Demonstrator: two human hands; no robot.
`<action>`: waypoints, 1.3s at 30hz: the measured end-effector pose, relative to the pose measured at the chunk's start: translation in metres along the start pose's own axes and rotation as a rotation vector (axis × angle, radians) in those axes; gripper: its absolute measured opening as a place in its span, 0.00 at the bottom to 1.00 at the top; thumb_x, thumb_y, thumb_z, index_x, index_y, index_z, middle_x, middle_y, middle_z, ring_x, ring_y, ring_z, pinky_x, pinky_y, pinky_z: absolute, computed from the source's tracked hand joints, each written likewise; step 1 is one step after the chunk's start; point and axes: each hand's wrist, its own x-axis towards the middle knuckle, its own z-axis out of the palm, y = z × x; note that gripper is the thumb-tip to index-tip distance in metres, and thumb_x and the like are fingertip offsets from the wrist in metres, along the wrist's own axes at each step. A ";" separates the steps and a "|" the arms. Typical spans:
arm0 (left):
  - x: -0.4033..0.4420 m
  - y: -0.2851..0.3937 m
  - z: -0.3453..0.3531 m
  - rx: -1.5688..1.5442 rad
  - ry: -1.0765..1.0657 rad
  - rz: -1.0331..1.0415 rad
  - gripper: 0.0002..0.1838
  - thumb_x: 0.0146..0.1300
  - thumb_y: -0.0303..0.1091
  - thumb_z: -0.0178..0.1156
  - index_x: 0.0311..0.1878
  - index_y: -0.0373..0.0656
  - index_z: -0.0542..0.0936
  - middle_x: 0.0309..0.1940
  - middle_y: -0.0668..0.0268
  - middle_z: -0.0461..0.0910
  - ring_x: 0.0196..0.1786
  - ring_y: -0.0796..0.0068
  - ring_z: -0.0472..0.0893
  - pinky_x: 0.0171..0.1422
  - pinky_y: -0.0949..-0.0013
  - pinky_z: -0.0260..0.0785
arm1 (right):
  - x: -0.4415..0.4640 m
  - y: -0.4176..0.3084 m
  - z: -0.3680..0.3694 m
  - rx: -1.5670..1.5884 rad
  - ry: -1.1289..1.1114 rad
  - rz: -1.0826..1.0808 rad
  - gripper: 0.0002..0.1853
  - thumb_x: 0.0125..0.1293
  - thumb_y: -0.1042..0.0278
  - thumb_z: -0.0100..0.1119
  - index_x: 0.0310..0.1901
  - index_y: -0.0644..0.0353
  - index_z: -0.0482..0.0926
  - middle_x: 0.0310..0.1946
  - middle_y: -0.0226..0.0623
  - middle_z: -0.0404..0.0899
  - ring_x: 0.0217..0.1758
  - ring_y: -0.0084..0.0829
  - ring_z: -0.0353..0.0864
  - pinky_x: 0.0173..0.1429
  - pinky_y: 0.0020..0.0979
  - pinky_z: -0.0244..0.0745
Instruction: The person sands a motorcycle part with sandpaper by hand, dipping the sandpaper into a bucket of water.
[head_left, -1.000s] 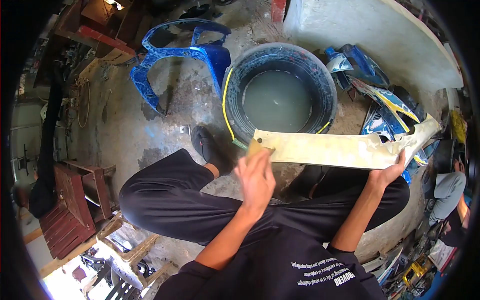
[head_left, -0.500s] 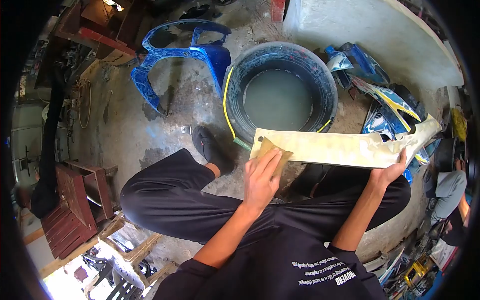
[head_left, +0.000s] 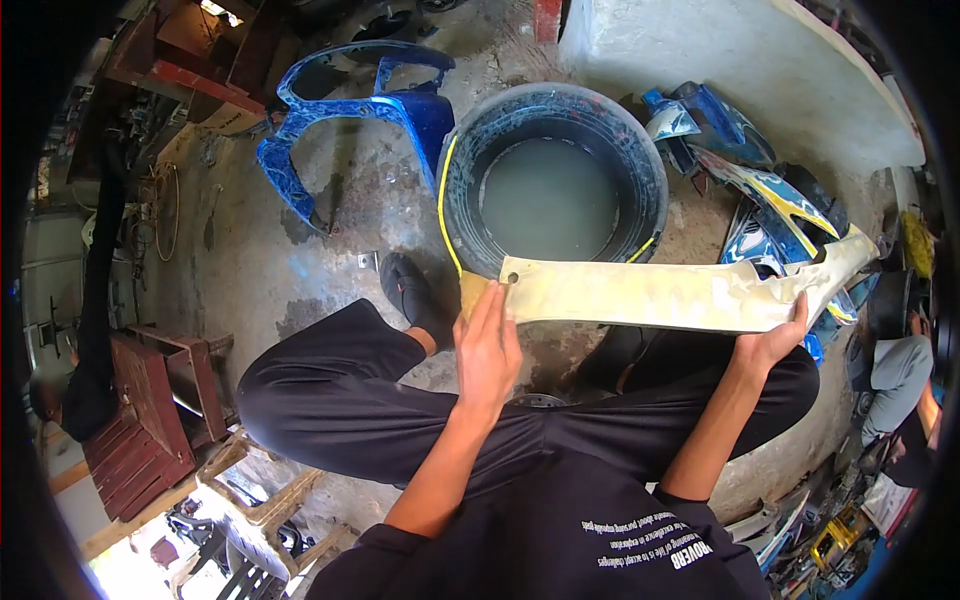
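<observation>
My left hand [head_left: 487, 350] is closed on a brown piece of sandpaper [head_left: 470, 291], its fingers at the left end of a long cream-coloured plastic panel [head_left: 640, 294]. Near that end the panel has a small round hole. Farther right, my right hand [head_left: 778, 340] grips the panel's lower edge where it widens into a jagged, cut-out shape. The panel lies across in front of me, above my crossed legs. Just beyond it stands a large black bucket [head_left: 460, 230] holding cloudy water [head_left: 550, 200].
A blue plastic fairing [head_left: 415, 110] lies on the concrete floor left of the bucket. Several blue, white and yellow body panels [head_left: 760, 195] are piled to the right, by a pale wall [head_left: 720, 60]. A reddish wooden stool [head_left: 150, 410] is at left; another person's leg [head_left: 895, 385] shows at right.
My left hand and the sandpaper have slid left along the panel to its end, uncovering the surface and the hole's surroundings. My right hand keeps its grip.
</observation>
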 end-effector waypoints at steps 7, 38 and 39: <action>-0.012 0.030 0.007 -0.036 -0.043 0.137 0.21 0.73 0.28 0.56 0.67 0.33 0.77 0.68 0.51 0.77 0.71 0.57 0.76 0.75 0.48 0.61 | 0.001 0.001 -0.001 0.020 -0.011 0.031 0.21 0.77 0.58 0.51 0.64 0.62 0.71 0.51 0.41 0.80 0.56 0.37 0.80 0.65 0.43 0.75; 0.094 0.037 0.032 -0.248 -0.022 0.095 0.18 0.74 0.31 0.55 0.60 0.31 0.81 0.61 0.48 0.81 0.64 0.49 0.80 0.71 0.55 0.67 | -0.053 0.002 0.066 0.194 0.059 -0.227 0.26 0.81 0.52 0.45 0.67 0.64 0.70 0.58 0.45 0.79 0.61 0.43 0.79 0.71 0.50 0.72; 0.104 0.031 0.042 -0.285 -0.112 0.015 0.19 0.75 0.33 0.54 0.61 0.30 0.80 0.61 0.46 0.81 0.64 0.46 0.79 0.71 0.54 0.68 | -0.057 0.010 0.072 0.198 0.056 -0.233 0.26 0.81 0.52 0.45 0.67 0.64 0.70 0.58 0.45 0.79 0.61 0.43 0.79 0.71 0.50 0.72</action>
